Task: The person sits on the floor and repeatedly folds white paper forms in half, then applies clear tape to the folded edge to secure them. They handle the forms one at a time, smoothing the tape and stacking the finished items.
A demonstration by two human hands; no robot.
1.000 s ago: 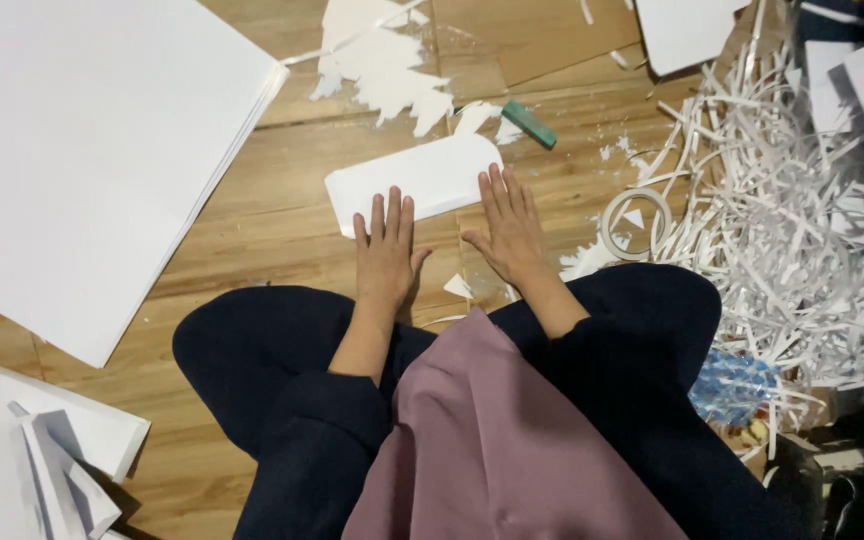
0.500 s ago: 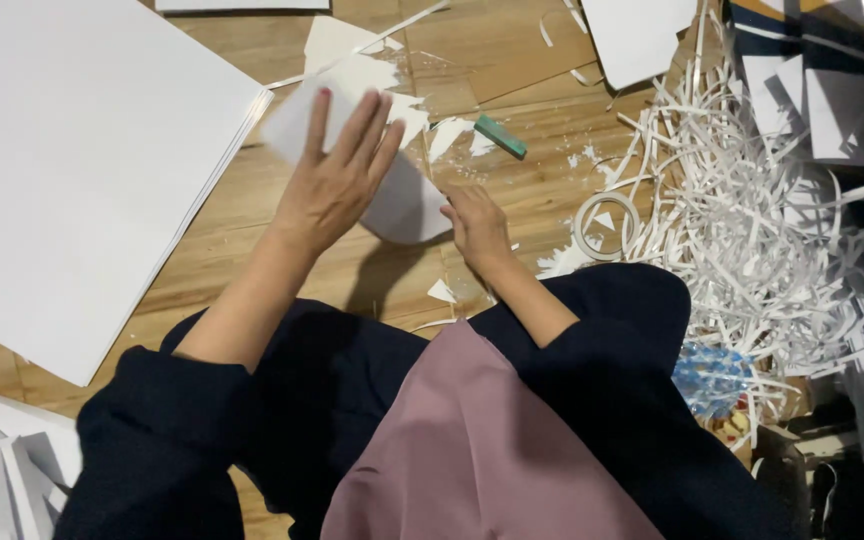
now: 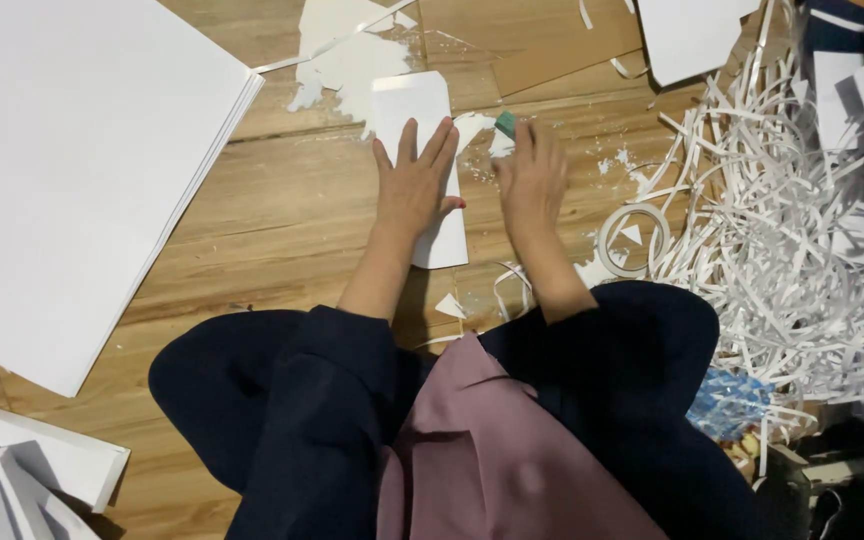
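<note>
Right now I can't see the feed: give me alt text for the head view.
The left hand presses flat on a white card on the wooden floor, while the right hand closes around a small green tool. A stack of white sheets lies left, shredded paper strips right.

Bare wooden floor (image 3: 282,220) between white sheet stack (image 3: 72,160) and paper-strip heap (image 3: 802,250).

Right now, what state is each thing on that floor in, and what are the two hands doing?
Left hand: flat, pressing the white card.
White card: lying flat on the floor.
Right hand: closed around the green tool.
Green tool: only its tip shows.
Paper stack: flat, neatly piled.
Paper strips: loose, tangled heap.
Tape ring: lying flat.
</note>
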